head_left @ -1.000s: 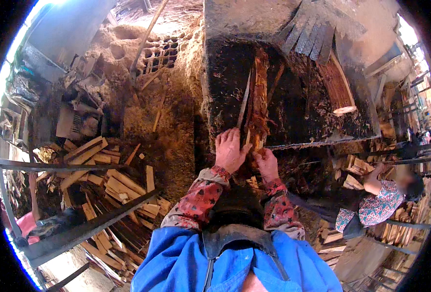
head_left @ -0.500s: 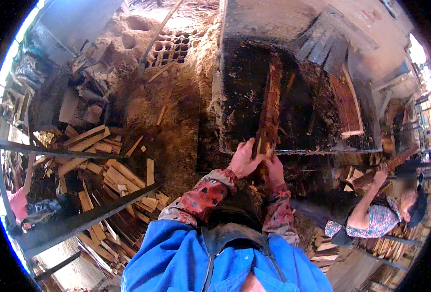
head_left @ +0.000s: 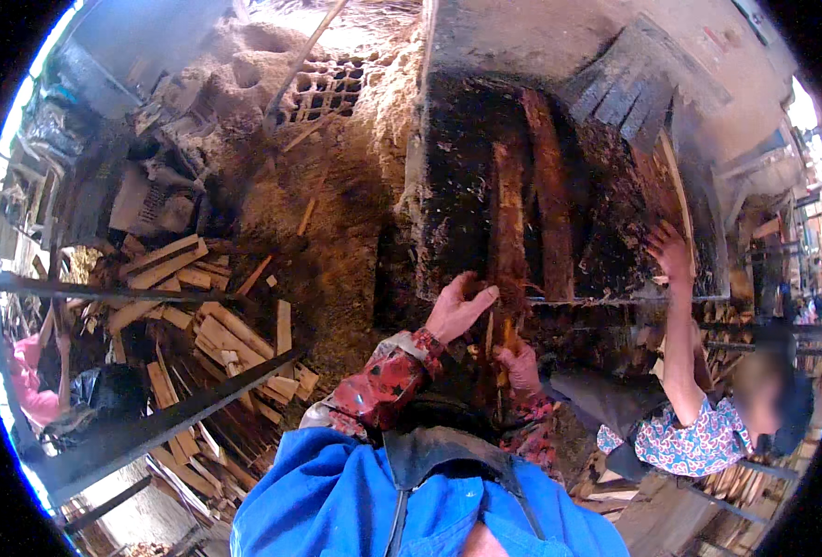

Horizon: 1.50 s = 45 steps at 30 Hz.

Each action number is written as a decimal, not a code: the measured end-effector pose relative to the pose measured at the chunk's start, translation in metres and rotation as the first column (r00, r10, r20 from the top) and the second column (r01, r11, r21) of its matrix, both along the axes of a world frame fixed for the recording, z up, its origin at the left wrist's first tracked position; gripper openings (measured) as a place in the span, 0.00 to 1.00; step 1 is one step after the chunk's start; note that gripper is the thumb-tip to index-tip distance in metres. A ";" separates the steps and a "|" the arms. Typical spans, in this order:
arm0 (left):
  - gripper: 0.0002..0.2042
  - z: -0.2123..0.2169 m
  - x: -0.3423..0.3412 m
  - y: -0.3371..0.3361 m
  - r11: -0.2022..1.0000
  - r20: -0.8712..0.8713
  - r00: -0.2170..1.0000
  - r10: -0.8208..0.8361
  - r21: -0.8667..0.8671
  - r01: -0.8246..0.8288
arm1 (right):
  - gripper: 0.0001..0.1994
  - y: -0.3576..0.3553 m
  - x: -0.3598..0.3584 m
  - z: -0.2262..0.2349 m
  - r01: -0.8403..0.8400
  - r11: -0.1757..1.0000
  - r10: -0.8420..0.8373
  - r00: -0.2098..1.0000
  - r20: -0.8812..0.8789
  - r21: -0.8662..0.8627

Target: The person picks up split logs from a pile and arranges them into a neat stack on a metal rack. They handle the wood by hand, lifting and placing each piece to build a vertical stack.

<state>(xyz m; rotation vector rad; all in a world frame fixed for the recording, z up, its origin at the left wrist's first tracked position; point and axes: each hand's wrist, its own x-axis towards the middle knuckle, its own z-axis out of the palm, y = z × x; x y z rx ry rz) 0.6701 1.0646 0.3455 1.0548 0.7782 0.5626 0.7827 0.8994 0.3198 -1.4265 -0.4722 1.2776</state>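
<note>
A long, reddish-brown strip of bark-covered wood (head_left: 507, 218) lies lengthwise on a dark-topped table (head_left: 457, 139), its near end jutting over the edge toward me. My right hand (head_left: 520, 369) is closed around that near end. Beside the strip, on its left, my left hand (head_left: 457, 308) has its thumb stretched out toward the wood and its fingers apart, holding nothing. A second bark strip (head_left: 550, 200) lies just right of the first. Farther right, a co-worker's hand (head_left: 671, 251) with spread fingers is at a wider bark slab (head_left: 654, 176).
Split wood pieces (head_left: 230, 339) are heaped at the left, behind a dark metal bar (head_left: 169, 422). Sawdust covers the floor (head_left: 337, 204) around a grate (head_left: 327, 88). A co-worker in a patterned shirt (head_left: 694, 436) is close on my right. Grey flaps (head_left: 629, 88) hang over the table's far side.
My left hand has come off the strip; the right has drawn back toward me. Two strips now show side by side. The co-worker's hand has reached onto the table, without the piece held earlier.
</note>
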 end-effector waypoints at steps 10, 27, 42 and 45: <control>0.15 0.026 0.036 0.038 0.885 0.054 0.997 -0.053 -0.461 0.072 | 0.16 0.018 0.006 0.022 -0.097 0.982 0.088 0.994 -0.066 -0.161; 0.14 0.002 0.058 0.045 0.984 -0.082 0.984 -0.160 0.064 0.166 | 0.40 0.090 0.138 0.036 0.122 0.935 0.330 0.046 0.943 -0.334; 0.13 -0.005 0.068 0.053 0.950 -0.082 0.996 -0.028 0.307 0.052 | 0.37 0.056 0.087 0.033 -0.059 0.998 0.007 0.605 0.797 0.036; 0.17 -0.001 0.082 0.058 0.950 -0.190 0.981 0.024 0.309 0.036 | 0.37 0.055 0.048 0.035 -0.140 0.984 0.009 0.669 0.743 0.114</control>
